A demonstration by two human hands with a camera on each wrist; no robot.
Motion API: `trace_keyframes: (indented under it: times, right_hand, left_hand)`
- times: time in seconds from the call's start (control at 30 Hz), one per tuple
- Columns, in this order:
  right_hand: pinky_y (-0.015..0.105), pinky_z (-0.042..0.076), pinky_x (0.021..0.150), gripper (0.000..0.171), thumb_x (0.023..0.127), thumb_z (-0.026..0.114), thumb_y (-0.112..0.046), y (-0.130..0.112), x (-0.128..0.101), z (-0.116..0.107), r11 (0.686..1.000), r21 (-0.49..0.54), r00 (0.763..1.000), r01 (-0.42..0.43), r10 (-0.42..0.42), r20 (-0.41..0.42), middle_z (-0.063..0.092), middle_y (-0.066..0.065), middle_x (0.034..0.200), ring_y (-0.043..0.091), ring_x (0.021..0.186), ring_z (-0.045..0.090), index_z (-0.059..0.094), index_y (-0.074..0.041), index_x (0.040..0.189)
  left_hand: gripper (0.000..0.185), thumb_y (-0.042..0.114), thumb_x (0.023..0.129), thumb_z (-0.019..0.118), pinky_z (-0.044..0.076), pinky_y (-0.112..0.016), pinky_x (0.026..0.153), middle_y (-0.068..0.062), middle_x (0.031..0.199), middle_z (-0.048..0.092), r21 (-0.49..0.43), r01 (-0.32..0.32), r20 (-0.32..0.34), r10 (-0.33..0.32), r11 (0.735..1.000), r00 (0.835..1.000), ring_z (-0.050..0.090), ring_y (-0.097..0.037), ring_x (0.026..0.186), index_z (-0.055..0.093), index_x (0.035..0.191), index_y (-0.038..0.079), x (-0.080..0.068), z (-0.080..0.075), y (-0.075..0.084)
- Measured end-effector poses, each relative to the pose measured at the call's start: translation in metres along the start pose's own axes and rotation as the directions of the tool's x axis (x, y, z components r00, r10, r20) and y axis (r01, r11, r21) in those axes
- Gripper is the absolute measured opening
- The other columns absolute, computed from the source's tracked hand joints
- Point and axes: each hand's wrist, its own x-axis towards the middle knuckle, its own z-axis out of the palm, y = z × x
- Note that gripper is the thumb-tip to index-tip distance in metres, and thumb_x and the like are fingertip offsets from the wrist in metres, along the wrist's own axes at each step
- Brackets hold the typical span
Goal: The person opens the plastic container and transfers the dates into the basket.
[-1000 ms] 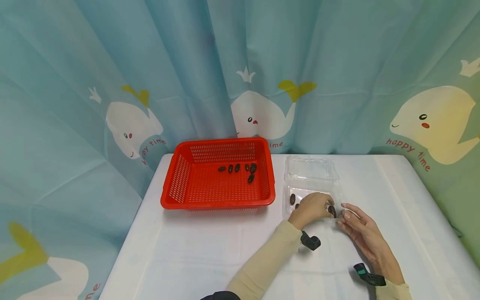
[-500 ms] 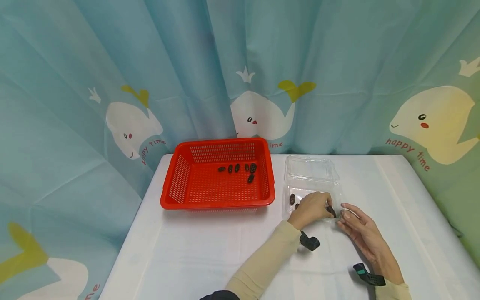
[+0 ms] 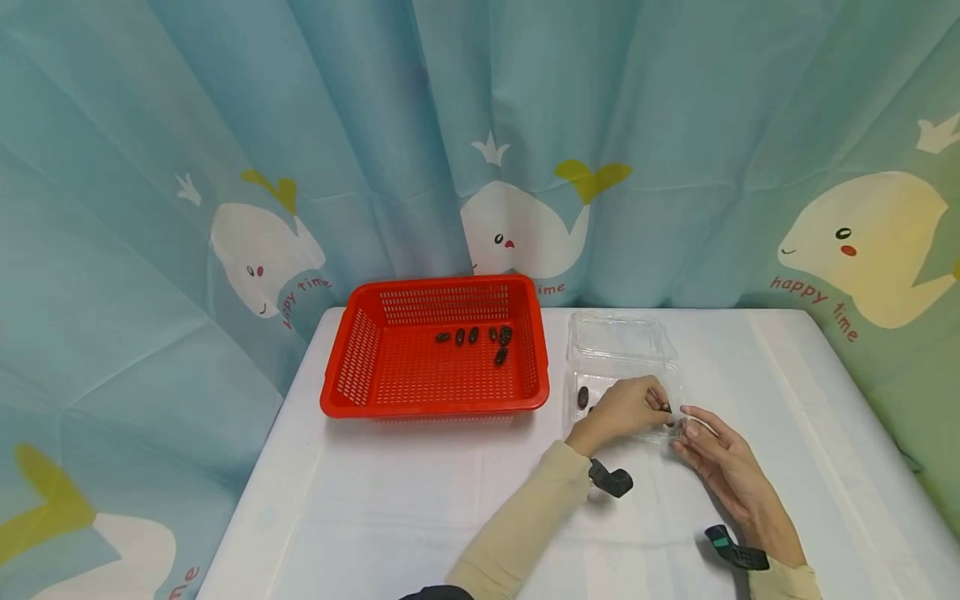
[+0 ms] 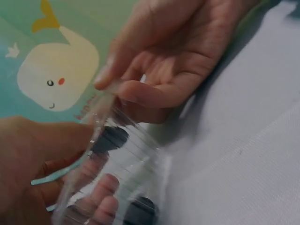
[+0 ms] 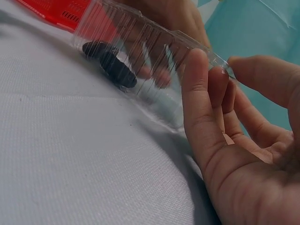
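Note:
An open clear plastic box point(image 3: 618, 375) stands on the table, its lid point(image 3: 615, 336) folded back. My left hand point(image 3: 624, 408) reaches into its right part; thumb and fingers appear to pinch a dark, wrinkled date point(image 4: 112, 138), mostly hidden in the head view. My right hand point(image 3: 723, 462) pinches the box's near right corner between thumb and fingers, clearly so in the right wrist view. Another date point(image 3: 582, 397) lies at the box's left side. Through the wall, the right wrist view shows two touching dates, one of them a front date point(image 5: 118, 72).
Left of the box stands a red plastic basket point(image 3: 341, 367) with several dates point(image 3: 473, 335) on its floor, towards its right back. A white cloth covers the table point(image 3: 420, 500). Behind hangs a blue-green curtain point(image 3: 360, 167) with whale prints.
My left hand has shifted slightly left and its fingers now cover most of the date they were on. The right hand stays at the box corner.

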Motion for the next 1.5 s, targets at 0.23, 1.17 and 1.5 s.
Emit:
trace_keyframes:
  times: [0.23, 1.17, 1.5]
  right_hand:
    - [0.021, 0.06, 0.092, 0.034, 0.109, 0.05, -0.003, 0.0, 0.001, 0.001, 0.999, -0.034, 0.999, -0.02, 0.019, -0.033, 0.07, -0.009, 0.109, 0.003, 0.096, 0.069, 0.057, -0.027, 0.132]
    - [0.022, 0.06, 0.092, 0.035, 0.108, 0.051, -0.001, -0.001, 0.0, 0.002, 1.0, -0.008, 0.999, -0.028, 0.028, -0.045, 0.07, -0.008, 0.106, 0.004, 0.094, 0.069, 0.061, -0.027, 0.13]
    - [0.022, 0.06, 0.092, 0.035, 0.108, 0.052, -0.002, -0.002, 0.0, 0.002, 0.999, -0.025, 0.998, -0.033, 0.032, -0.047, 0.069, -0.008, 0.106, 0.004, 0.094, 0.069, 0.061, -0.027, 0.131]
  left_hand:
    - [0.017, 0.023, 0.094, 0.078, 0.05, -0.013, 0.061, 0.007, 0.097, 0.072, -0.275, -0.042, -0.017, 0.039, 0.96, 0.999, 0.06, 0.006, 0.073, 0.071, 0.109, 0.016, -0.007, -0.014, 0.001]
    - [0.025, 0.007, 0.104, 0.056, 0.059, -0.033, 0.098, 0.005, 0.113, 0.064, -0.895, -0.053, 0.012, 0.142, 0.442, 0.99, 0.062, -0.014, 0.099, 0.063, 0.127, 0.0, -0.057, -0.117, 0.012]
    - [0.024, 0.006, 0.104, 0.049, 0.055, -0.032, 0.095, 0.005, 0.102, 0.064, -0.927, -0.03, 0.022, 0.134, 0.373, 0.991, 0.059, -0.014, 0.095, 0.068, 0.112, 0.018, -0.076, -0.163, -0.004]
